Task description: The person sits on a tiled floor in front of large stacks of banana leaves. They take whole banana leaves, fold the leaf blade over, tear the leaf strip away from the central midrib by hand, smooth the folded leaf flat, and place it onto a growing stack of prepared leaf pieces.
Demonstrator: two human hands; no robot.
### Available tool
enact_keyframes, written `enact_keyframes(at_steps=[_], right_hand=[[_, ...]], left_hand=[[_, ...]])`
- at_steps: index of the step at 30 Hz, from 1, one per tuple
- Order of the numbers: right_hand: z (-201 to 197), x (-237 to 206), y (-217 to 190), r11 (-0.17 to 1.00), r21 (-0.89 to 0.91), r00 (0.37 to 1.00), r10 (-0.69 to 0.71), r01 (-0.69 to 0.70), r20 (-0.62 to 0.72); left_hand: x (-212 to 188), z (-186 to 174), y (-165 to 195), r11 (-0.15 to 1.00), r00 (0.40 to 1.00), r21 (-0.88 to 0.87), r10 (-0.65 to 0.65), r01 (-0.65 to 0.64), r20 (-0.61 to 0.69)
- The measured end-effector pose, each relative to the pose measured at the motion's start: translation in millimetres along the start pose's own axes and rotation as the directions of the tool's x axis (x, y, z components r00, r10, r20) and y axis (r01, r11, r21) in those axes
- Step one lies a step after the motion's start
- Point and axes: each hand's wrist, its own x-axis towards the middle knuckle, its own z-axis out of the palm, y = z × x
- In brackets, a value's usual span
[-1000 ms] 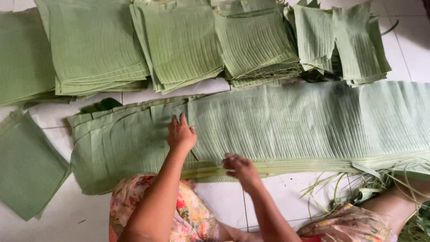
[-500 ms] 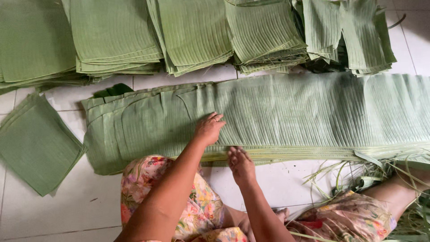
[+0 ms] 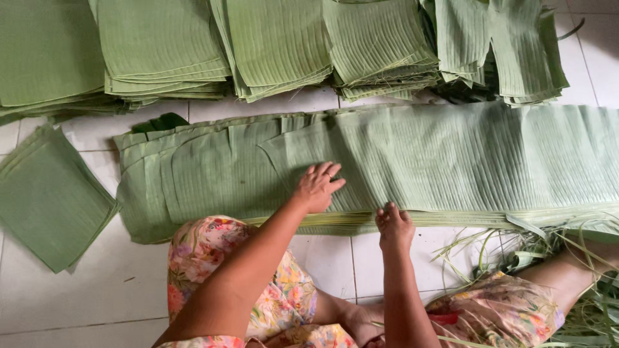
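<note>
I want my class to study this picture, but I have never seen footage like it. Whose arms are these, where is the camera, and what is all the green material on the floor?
The camera sits on a person's head and looks down, so both arms are their own. The left hand lies flat on a long stack of banana leaves spread across the white tiled floor. The right hand grips the stack's near edge. Behind lie piles of cut leaf squares, with one smaller pile at the left. Stringy leaf trimmings lie at the right.
</note>
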Motion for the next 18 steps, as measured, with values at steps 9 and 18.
enact_keyframes(at_steps=[9, 18], right_hand=[[-33.8, -4.8, 5.4, 0.994, -0.105, 0.998, -0.037, 0.042, 0.049], [-69.6, -42.2, 12.9, 0.998, -0.051, 0.993, 0.049, -0.044, 0.107]], left_hand=[[21.0, 23.8, 12.1, 0.999, 0.998, -0.008, 0.039, -0.039, 0.039], [14.9, 25.4, 6.7, 0.989, 0.991, 0.083, -0.127, 0.123, 0.048]])
